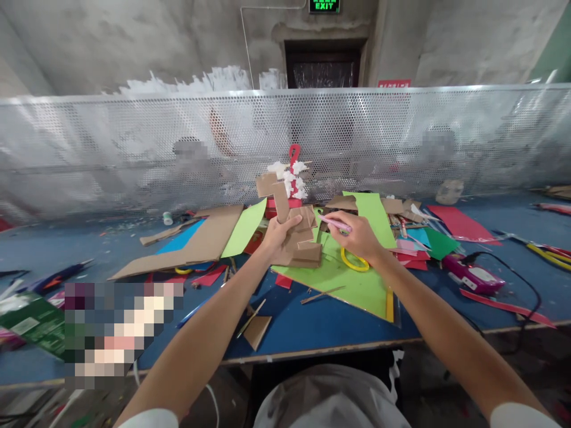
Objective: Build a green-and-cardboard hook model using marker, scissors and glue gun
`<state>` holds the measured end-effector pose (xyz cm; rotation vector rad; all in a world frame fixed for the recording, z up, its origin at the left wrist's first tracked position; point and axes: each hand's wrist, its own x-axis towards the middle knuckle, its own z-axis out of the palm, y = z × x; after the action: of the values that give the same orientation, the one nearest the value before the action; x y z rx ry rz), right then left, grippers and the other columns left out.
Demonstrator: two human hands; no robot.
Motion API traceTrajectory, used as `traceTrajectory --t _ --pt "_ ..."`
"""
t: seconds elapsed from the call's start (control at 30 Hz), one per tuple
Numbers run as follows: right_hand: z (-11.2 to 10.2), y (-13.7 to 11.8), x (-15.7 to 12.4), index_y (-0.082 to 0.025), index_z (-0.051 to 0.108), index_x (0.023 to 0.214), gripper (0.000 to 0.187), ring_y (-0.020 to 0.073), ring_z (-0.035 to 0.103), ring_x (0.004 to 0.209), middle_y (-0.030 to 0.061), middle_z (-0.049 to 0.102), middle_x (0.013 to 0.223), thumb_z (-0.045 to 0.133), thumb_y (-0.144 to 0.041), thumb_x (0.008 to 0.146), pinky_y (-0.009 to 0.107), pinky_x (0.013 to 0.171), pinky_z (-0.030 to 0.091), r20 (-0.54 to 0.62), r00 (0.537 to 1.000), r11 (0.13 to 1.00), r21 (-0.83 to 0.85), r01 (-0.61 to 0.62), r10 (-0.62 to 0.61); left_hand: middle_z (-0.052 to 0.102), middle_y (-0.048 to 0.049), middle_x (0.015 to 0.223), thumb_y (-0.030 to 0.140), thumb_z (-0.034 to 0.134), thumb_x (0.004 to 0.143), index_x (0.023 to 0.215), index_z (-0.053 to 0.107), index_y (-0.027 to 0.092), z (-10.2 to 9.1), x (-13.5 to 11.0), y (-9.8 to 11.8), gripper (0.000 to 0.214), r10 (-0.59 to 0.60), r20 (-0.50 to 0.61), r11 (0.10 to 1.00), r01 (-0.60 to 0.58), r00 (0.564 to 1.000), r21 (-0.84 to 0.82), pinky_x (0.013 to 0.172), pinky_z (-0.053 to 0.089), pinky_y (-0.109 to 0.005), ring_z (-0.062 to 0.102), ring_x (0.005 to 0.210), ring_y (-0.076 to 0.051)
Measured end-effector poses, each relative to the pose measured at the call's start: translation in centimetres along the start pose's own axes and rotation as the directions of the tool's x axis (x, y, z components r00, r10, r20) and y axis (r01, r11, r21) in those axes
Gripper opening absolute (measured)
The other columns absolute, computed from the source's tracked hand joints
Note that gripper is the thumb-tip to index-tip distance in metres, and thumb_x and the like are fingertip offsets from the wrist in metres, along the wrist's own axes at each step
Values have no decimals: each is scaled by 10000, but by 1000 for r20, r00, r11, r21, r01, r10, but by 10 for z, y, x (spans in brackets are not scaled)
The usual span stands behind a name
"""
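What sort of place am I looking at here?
Probably an indoor craft room or workshop: cut cardboard and green paper lie strewn on the blue table, and a perforated metal screen stands along its far side.

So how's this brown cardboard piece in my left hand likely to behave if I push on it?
The cardboard piece is probably light, since the left hand alone holds it up. It looks fairly stiff: its narrow neck stands without drooping. That neck might bend first, being slimmer than the layered lower part.
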<state>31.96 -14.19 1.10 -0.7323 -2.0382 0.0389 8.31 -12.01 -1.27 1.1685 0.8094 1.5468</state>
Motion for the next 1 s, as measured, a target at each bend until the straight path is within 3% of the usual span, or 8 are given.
traceTrajectory --t 0.4,0.57,0.7,1.0 --pt "10 3 0 -251 671 1350 378 243 728 1106 74 752 1271 515 -256 1005 393 965 560 64 995 991 -102 81 -75 809 -108 918 414 943 615 1000 775 124 6 -2 1 510 14 -54 1000 -15 998 -16 734 632 -379 759 777 -255" --pt "14 -2 -2 -249 679 1372 416 273 732 1083 97 770 1218 521 -230 987 437 947 567 106 988 984 -121 129 -117 811 -111 953 425 933 620 1008 778 127 4 1 -3 513 30 -85 999 -31 996 -8 746 618 -354 764 781 -239" --pt "15 -8 -4 -260 729 1289 366 254 745 1003 75 794 1145 537 -234 978 408 901 573 157 981 984 -113 136 -117 810 -123 968 426 931 620 991 770 121 1 3 -5 506 28 -90 1000 -29 996 -9 755 614 -354 769 807 -245" --pt "11 -3 0 -263 686 1347 391 260 728 1120 70 757 1268 510 -241 999 421 958 571 93 994 991 -119 67 -56 810 -101 943 428 932 622 984 776 146 5 -1 0 485 24 -88 1000 -22 996 19 728 622 -358 770 797 -257"
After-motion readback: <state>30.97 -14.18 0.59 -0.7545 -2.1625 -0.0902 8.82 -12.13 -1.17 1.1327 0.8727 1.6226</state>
